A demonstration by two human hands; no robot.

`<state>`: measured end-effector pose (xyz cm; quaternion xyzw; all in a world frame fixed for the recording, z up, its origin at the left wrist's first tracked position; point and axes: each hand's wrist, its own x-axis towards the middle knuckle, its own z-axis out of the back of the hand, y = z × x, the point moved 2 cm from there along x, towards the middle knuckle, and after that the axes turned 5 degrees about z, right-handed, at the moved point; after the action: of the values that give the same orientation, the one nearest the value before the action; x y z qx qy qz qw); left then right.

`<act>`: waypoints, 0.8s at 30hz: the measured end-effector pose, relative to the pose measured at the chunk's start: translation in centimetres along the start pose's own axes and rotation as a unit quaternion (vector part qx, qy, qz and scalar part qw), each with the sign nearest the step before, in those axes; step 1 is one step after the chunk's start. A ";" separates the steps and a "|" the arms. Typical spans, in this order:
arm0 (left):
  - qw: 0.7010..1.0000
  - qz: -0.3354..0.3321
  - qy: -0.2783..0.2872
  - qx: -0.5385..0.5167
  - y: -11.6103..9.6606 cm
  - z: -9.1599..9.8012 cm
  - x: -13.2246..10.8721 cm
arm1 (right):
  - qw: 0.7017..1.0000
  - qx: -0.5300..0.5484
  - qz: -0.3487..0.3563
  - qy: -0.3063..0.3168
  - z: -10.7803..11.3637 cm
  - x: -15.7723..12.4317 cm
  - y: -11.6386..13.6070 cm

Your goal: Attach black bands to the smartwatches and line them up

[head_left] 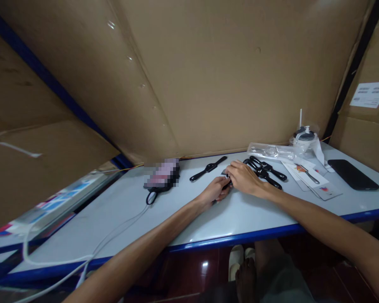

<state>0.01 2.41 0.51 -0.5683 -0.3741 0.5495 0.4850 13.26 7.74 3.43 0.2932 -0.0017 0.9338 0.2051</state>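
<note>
Both my hands meet at the middle of a white table (120, 219). My left hand (217, 191) is curled around a small dark thing, most likely a watch, which is mostly hidden. My right hand (243, 176) lies over it, fingers bent and pinching at the same spot. A black smartwatch (208, 168) lies flat just beyond my left hand. A bunch of black watches or straps (268, 170) lies right of my right hand.
A dark device with a looped cord (161, 176) sits to the left, white cables (91, 256) trailing toward the table's front edge. Right side: printed cards (316, 179), a black phone (353, 174), plastic bags (268, 150), a small pump bottle (303, 136). Cardboard walls surround the table.
</note>
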 end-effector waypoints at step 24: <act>0.999 -0.006 -0.031 0.020 0.1 -0.2 -0.2 | 0.990 0.118 -0.081 0.000 1.0 -0.2 -0.2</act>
<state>0.14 2.14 0.49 -0.5389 -0.3817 0.5711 0.4875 13.98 7.73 4.11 0.3145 0.1321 0.9078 0.2440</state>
